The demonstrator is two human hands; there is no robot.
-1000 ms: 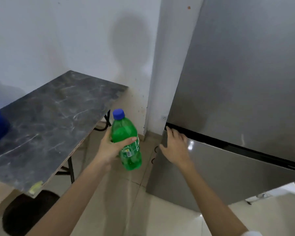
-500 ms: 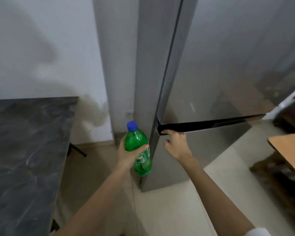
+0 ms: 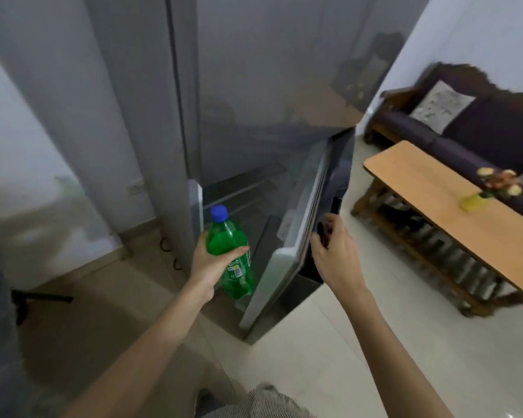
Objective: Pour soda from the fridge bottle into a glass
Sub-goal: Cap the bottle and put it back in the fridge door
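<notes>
Green bottle in left hand; fridge door ajar.

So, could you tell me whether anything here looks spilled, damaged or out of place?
Nothing spilled or broken. The bottle is capped and upright in the left hand. The right hand holds the lower fridge door open. The wall beside the fridge looks stained.

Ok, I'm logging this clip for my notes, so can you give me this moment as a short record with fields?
left hand: grip around green soda bottle, upright
bottle cap: blue cap, on
right hand: on edge of lower fridge door
lower door: open
upper fridge door: shut
glass: none in view
nearby: wooden table, dark sofa
</notes>
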